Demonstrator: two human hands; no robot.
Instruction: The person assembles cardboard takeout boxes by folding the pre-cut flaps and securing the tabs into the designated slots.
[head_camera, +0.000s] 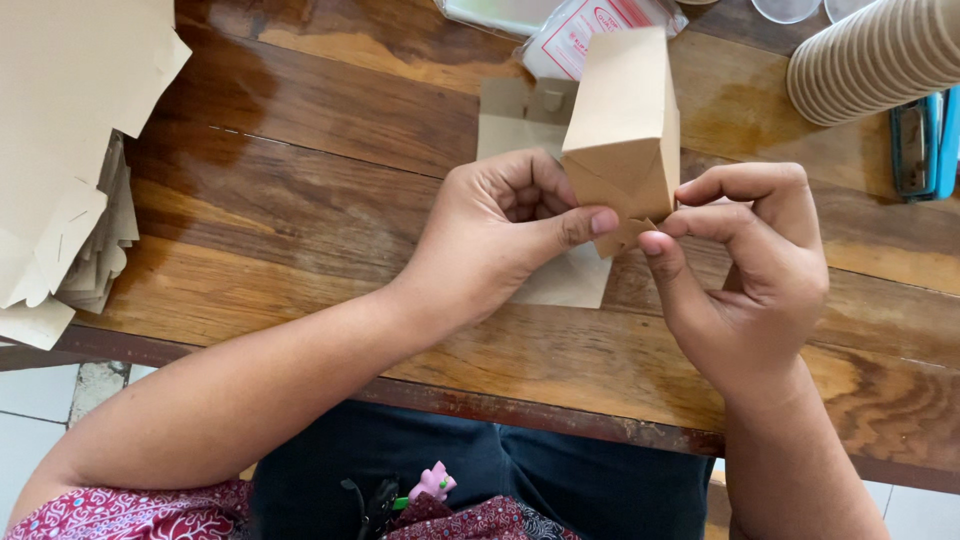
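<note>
We've got the left hand wrapped around the brown paper box at frame centre to steady it, right hand pinching its bottom flap, flat blank on the desk behind, cup stack upper right.

Soft, even daylight fills the head view, bright without harsh contrast. The varnished brown wooden desk carries a pale sheen toward the top centre and right. Shadows are faint and diffuse; a soft one lies under the stack of flat tan cardboard sheets at the left. Focus is sharp across the middle, with slight softness and mild stretching toward the corners.
</note>
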